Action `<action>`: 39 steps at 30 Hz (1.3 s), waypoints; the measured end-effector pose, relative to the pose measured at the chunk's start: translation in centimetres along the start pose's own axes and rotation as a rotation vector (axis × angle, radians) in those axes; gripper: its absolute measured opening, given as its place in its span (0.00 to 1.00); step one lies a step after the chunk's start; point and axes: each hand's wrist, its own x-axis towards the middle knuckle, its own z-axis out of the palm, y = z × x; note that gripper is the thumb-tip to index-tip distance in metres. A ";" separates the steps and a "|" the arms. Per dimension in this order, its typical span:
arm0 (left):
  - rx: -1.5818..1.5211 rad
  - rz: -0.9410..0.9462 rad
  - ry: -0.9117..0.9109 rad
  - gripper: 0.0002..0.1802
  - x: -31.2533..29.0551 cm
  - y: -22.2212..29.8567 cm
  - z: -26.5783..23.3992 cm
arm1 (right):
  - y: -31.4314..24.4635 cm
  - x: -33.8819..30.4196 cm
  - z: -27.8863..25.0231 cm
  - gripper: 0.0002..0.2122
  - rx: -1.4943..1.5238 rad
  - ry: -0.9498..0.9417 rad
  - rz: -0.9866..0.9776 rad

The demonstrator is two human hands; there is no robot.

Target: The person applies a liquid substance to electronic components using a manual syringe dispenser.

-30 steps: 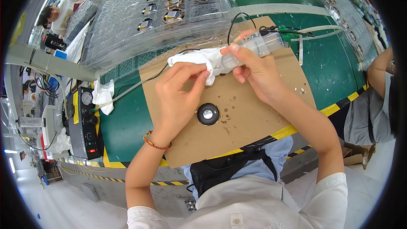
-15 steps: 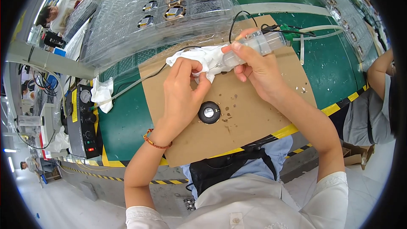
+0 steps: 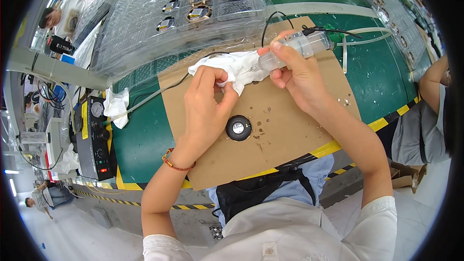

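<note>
Clear plastic syringe barrel (image 3: pixel 309 45) slants over brown flat cardboard sheet (image 3: pixel 290 130), gripped in right hand (image 3: pixel 304 79), fingers curled round it, thumb on top; its narrow tip is at crumpled white cloth (image 3: pixel 244 63), pinched by left hand (image 3: pixel 205 108) between thumb and bent fingers. Tip contact hard to make out, right fingers partly hidden behind barrel. Round black disc (image 3: pixel 233 136) lies nearer the body, clear plastic tray (image 3: pixel 140 38) beyond cloth, black control box (image 3: pixel 92 147) far left.
</note>
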 end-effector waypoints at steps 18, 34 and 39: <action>-0.012 0.014 0.002 0.08 -0.2 0.0 0.0 | -0.2 -0.2 0.2 0.12 0.018 0.018 0.044; -0.022 0.043 0.010 0.07 -0.1 0.3 -0.1 | 0.0 -0.1 0.1 0.15 -0.015 0.005 0.037; -0.009 0.050 0.013 0.07 0.0 0.5 -0.1 | 0.0 -0.1 0.0 0.15 -0.057 -0.018 0.015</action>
